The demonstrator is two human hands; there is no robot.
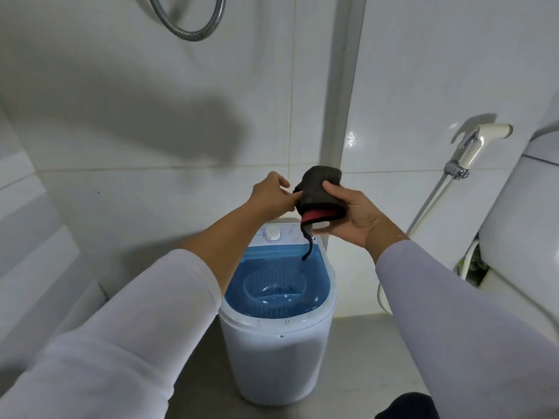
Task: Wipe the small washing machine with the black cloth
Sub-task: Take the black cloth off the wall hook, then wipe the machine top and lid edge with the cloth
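Observation:
The small washing machine (272, 355) is a white tub with a clear blue lid and a white dial on its back panel. It stands on the floor against the tiled wall, right below my hands. The black cloth (317, 192) is bunched up in the air above the machine's back panel, with a red edge showing underneath and a thin black strip hanging down over the lid. My right hand (354, 216) grips the cloth from the right. My left hand (272, 196) pinches its left edge. Both arms wear white sleeves.
A toilet (520, 237) stands at the right, with a white bidet sprayer (472, 146) and its hose on the wall beside it. A metal shower hose (187, 28) loops at the top. A white pipe runs down the wall behind the machine.

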